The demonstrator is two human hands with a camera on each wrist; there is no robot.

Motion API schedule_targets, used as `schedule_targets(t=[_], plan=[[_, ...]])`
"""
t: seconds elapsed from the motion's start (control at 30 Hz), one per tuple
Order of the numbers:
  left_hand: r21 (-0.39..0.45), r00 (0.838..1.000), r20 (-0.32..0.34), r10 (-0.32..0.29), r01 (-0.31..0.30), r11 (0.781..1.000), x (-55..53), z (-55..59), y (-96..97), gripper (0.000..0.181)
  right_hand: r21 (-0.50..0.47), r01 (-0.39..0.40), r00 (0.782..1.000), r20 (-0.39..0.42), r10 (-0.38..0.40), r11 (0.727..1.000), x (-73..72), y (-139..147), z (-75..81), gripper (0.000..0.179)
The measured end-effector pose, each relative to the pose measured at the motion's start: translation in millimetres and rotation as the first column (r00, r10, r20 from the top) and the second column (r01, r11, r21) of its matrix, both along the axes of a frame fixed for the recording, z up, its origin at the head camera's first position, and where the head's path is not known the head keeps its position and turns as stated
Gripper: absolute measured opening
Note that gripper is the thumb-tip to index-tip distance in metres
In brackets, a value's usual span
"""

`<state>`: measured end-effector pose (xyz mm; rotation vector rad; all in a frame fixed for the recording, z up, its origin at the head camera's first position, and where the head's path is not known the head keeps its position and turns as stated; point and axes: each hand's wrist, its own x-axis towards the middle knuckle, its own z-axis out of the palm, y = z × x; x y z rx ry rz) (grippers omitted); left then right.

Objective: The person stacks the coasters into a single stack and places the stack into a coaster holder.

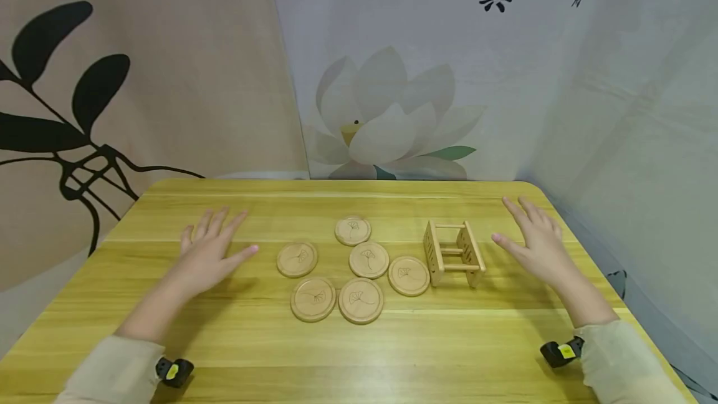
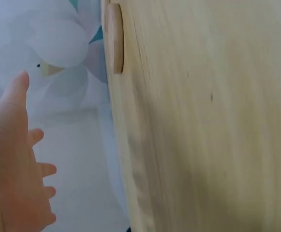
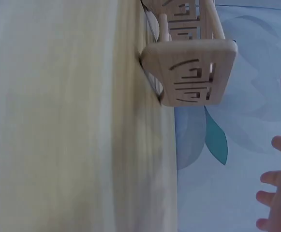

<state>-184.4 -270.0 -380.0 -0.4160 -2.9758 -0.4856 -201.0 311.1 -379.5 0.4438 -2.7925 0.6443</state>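
Several round wooden coasters (image 1: 368,260), each with a leaf-like line drawing, lie flat in a loose group on the wooden table. At their right stands a small wooden coaster rack (image 1: 459,251) with slotted side panels and crossbars, holding nothing. My left hand (image 1: 209,259) hovers left of the coasters, fingers spread, nearest the leftmost coaster (image 1: 297,259). To the right of the rack, my right hand (image 1: 537,245) is spread above the table, apart from it. Cut-out patterns show on the rack's side panel (image 3: 191,75) in the right wrist view.
The wooden table (image 1: 269,360) has rounded back corners. Behind it hangs a cloth backdrop (image 1: 224,80) printed with a lotus, dark leaves and characters. Each wrist wears a small black camera (image 1: 175,373).
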Motion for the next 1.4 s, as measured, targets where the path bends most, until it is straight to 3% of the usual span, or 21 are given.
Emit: schedule_targets(t=[0.4, 0.6, 0.97, 1.4], plan=[[0.108, 0.997, -0.047, -0.064, 0.068, 0.992, -4.0, -13.8, 18.6, 0.077, -0.180, -0.049, 0.999, -0.022, 0.045, 0.982, 4.9, -12, -12.4, 0.067], [0.209, 0.996, -0.019, -0.087, 0.089, 0.974, -7.4, -22.0, 21.1, 0.076, -0.267, -0.080, 0.997, -0.026, 0.076, 0.960, 3.0, -14, -19.1, 0.062], [0.317, 0.993, -0.006, -0.114, 0.110, 0.942, -11.7, -37.5, 26.4, 0.074, -0.388, -0.105, 0.992, 0.018, 0.121, 0.916, 0.0, -16, -33.6, 0.055], [0.441, 0.983, 0.086, -0.164, 0.110, 0.891, -18.2, -53.6, 34.1, 0.079, -0.476, -0.134, 0.978, 0.077, 0.193, 0.869, -3.2, -17, -47.9, 0.051]])
